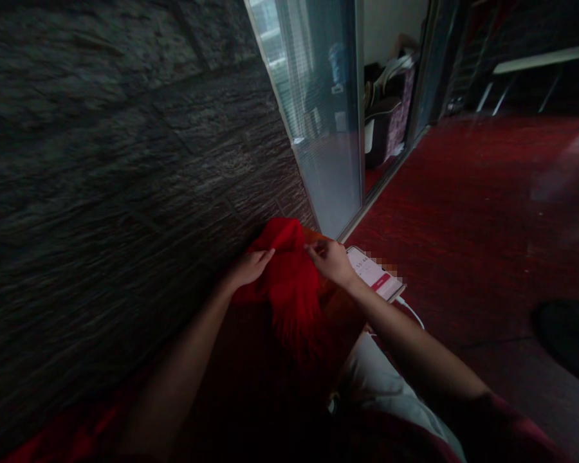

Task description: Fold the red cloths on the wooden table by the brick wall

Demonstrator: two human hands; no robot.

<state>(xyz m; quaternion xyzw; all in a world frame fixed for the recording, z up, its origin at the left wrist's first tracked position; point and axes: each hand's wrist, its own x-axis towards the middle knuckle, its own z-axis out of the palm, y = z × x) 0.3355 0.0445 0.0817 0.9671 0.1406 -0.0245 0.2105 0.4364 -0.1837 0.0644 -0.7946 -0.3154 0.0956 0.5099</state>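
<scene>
A red scarf (289, 276) with a long fringe lies bunched over an orange-brown surface beside the stone wall. My left hand (253, 267) is at the scarf's left side, with thumb and fingers close together on a fold of the cloth. At the right edge of the scarf, my right hand (330, 257) is curled, with thumb and forefinger pinched near the fabric. Whatever may be between those fingertips is too small and dark to make out. Just right of that hand lies a phone (374, 273) with a lit screen.
A dark stone wall (125, 141) rises along the left. A white cable (412, 310) runs from the phone. Ahead are a glass door (325, 128) and an armchair (390, 122). Red flooring (463, 212) stretches right, with a bench (550, 61) at the back and a dark round object (572, 337).
</scene>
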